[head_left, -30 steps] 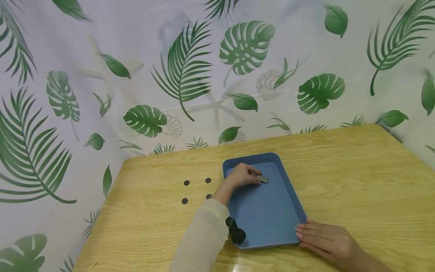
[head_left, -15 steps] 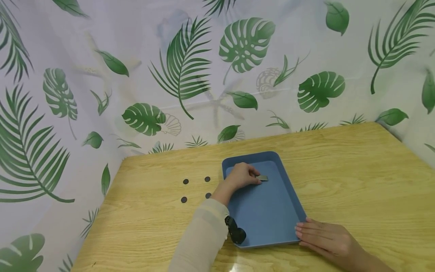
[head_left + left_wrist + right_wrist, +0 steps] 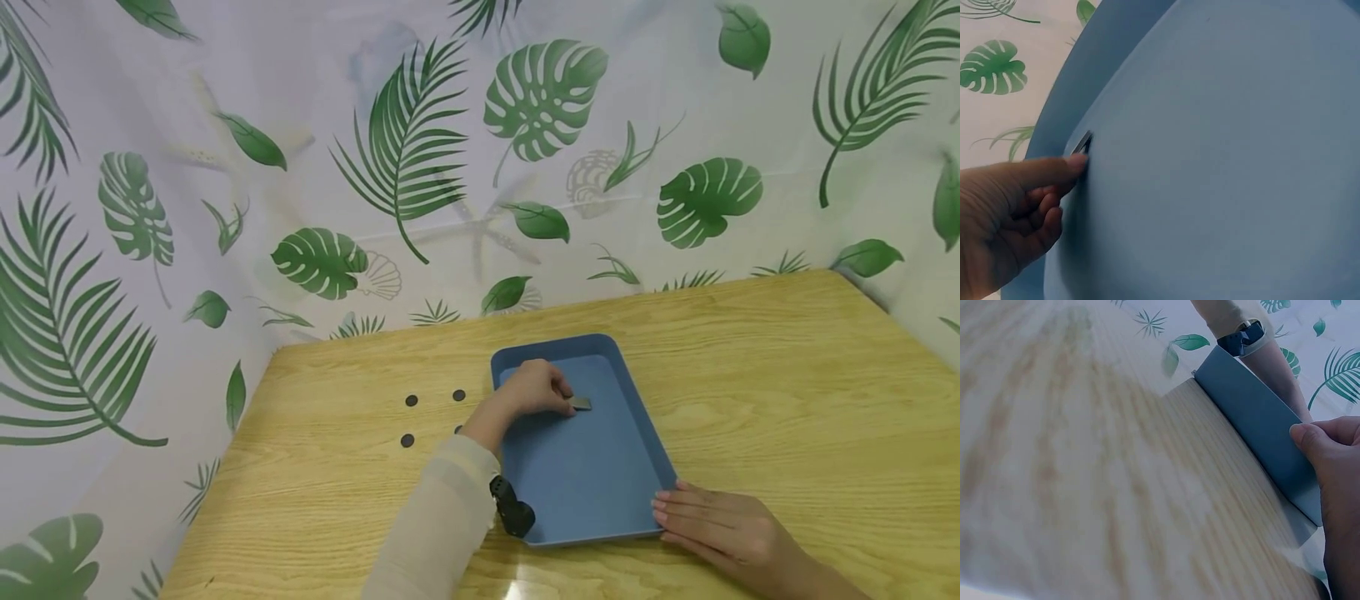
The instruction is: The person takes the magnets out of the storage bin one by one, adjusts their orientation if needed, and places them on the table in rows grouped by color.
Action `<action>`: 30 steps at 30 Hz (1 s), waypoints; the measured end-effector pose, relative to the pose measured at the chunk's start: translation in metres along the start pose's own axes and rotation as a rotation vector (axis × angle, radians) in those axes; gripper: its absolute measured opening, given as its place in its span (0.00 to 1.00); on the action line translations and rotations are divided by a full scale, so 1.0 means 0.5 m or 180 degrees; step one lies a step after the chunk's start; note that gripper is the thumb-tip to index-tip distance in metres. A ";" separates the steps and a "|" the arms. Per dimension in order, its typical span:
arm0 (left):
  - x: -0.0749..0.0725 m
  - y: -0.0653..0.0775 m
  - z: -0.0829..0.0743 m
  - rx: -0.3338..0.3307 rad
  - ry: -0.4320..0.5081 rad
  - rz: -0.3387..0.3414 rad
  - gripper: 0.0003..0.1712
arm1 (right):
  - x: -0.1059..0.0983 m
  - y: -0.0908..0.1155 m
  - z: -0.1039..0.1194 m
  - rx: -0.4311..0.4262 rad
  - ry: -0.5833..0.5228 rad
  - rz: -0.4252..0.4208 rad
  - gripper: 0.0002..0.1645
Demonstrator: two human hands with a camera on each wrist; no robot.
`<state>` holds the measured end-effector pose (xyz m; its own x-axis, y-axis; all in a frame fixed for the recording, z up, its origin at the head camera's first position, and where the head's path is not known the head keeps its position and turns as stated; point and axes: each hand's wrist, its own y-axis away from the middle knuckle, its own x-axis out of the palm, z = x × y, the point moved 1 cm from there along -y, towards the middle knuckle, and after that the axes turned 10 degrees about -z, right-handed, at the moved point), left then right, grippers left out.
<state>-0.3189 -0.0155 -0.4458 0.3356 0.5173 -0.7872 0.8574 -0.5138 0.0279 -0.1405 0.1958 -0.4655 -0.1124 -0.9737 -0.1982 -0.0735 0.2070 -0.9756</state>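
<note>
A blue plastic tray (image 3: 551, 342) lies on a wooden table (image 3: 787, 400). My left hand (image 3: 534, 387) reaches into the tray's far left part, fingers curled. Its fingertips hold one end of a small flat grey piece (image 3: 581, 404) that rests low on the tray floor. In the left wrist view one digit of the left hand (image 3: 1016, 206) points at the grey piece (image 3: 1082, 144) beside the tray wall (image 3: 1085, 75), the other fingers curled beneath. My right hand (image 3: 712, 521) lies flat on the table, fingertips against the tray's near right corner. The right wrist view shows my right hand (image 3: 1335, 462) touching the tray rim (image 3: 1254, 419).
Several small black dots (image 3: 411, 401) mark the table left of the tray. A leaf-patterned curtain (image 3: 405, 167) hangs behind the table and along its left and right sides. A black wrist-worn camera (image 3: 513, 508) sits on my left forearm over the tray's near left corner.
My left hand has drawn the grey piece slightly nearer and lower in the tray. The right hand and the tray have stayed put.
</note>
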 end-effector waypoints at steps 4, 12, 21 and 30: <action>-0.009 0.005 0.002 -0.0049 0.0110 0.0084 0.10 | 0.000 0.000 0.001 -0.0038 0.0063 0.0015 0.11; -0.049 0.026 0.007 -0.0040 0.0484 0.0155 0.11 | 0.001 0.000 0.002 -0.0021 0.0085 0.0016 0.12; -0.086 0.060 0.034 -0.0061 0.0838 0.0105 0.10 | 0.003 -0.011 -0.001 -0.0119 0.0090 -0.0053 0.11; -0.105 0.121 0.018 0.0053 0.0773 0.0031 0.09 | 0.005 -0.002 -0.001 -0.0075 0.0085 -0.0036 0.12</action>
<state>-0.2881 -0.0801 -0.4084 0.4296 0.6606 -0.6157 0.8478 -0.5298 0.0230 -0.1410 0.1931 -0.4652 -0.1378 -0.9732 -0.1843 -0.0980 0.1985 -0.9752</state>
